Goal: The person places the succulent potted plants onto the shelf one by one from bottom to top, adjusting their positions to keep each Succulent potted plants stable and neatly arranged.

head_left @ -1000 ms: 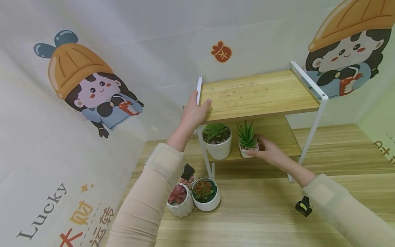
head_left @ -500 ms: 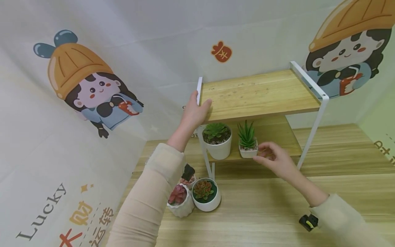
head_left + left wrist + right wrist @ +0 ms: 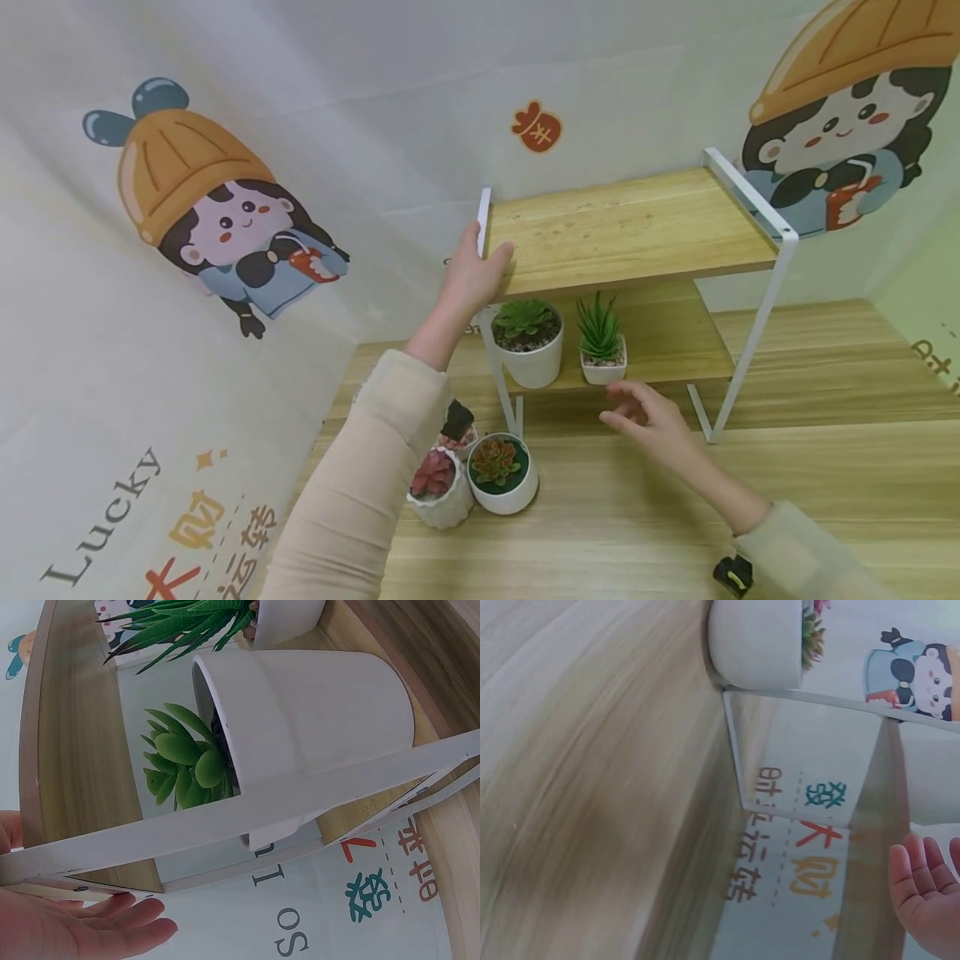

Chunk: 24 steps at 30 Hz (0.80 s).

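My left hand [image 3: 470,277] holds the near left corner of a two-tier shelf rack [image 3: 630,227], thumb on the top board and fingers along the white metal frame. In the left wrist view some of those fingers [image 3: 131,926] extend past the frame. On the lower board stand a green succulent in a round white pot [image 3: 531,364] and a spiky aloe-like plant in a small square white pot [image 3: 604,369]. My right hand [image 3: 651,421] is just below and right of the square pot, apart from it, fingers loosely bent and holding nothing.
Left of the rack on the wooden table [image 3: 600,533] stand a reddish-green succulent in a round white pot [image 3: 504,493], a red succulent in a ridged white pot [image 3: 442,507], and another pot partly hidden behind. A printed cloth [image 3: 390,108] hangs behind.
My right hand has let go of the small square pot and moved back, then lower and slightly left beneath it. The pot stays on the lower board. My left hand has not moved.
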Each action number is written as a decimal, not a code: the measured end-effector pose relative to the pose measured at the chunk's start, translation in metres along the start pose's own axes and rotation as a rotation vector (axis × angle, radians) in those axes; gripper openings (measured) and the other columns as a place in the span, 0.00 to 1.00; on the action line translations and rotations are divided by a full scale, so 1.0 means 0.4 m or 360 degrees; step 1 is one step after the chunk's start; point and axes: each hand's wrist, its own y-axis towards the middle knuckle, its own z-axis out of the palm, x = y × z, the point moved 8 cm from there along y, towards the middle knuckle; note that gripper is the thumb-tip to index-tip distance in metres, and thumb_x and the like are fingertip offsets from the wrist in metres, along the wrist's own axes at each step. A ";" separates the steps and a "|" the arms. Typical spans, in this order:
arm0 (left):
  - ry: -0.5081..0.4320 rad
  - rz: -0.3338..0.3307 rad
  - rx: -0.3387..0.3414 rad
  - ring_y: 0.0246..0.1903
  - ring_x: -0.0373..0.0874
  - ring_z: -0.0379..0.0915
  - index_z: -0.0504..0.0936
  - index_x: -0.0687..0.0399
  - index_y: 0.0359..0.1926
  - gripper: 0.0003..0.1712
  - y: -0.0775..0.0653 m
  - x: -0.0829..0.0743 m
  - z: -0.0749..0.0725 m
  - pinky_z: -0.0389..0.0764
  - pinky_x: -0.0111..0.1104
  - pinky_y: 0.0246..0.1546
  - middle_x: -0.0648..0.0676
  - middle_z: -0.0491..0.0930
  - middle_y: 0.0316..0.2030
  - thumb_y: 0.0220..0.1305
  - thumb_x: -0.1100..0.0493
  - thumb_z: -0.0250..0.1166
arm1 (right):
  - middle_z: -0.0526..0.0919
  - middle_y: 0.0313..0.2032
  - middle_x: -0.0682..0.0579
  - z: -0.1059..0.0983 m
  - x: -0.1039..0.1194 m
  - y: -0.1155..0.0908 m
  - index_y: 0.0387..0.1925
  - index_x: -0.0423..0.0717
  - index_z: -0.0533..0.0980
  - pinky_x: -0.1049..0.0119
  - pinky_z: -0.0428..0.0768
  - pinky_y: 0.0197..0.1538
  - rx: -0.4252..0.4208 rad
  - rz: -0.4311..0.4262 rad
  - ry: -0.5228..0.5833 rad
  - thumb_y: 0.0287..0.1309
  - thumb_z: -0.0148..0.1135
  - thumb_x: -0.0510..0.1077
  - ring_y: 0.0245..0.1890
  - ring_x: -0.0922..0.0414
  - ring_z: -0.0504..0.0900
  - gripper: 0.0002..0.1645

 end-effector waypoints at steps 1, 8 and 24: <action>0.0001 -0.0002 -0.0001 0.53 0.47 0.57 0.43 0.48 0.62 0.37 0.000 0.000 0.000 0.62 0.39 0.50 0.54 0.56 0.58 0.56 0.47 0.48 | 0.75 0.37 0.49 0.005 -0.002 0.002 0.43 0.41 0.68 0.70 0.73 0.31 0.0014 0.0004 0.0017 0.47 0.57 0.47 0.30 0.61 0.73 0.22; 0.0007 -0.0003 -0.0007 0.52 0.47 0.58 0.44 0.48 0.62 0.36 -0.002 -0.001 -0.001 0.63 0.39 0.49 0.54 0.57 0.57 0.57 0.47 0.49 | 0.75 0.39 0.47 0.014 -0.015 0.014 0.46 0.40 0.67 0.69 0.73 0.32 0.0034 0.0051 0.0093 0.48 0.56 0.48 0.31 0.59 0.73 0.24; 0.0021 0.0003 -0.0013 0.52 0.47 0.58 0.44 0.47 0.62 0.36 0.000 0.000 -0.002 0.63 0.39 0.48 0.54 0.57 0.58 0.56 0.46 0.49 | 0.73 0.42 0.44 0.139 -0.089 -0.004 0.48 0.40 0.65 0.69 0.73 0.33 0.0248 0.0081 0.0208 0.45 0.59 0.48 0.34 0.56 0.74 0.29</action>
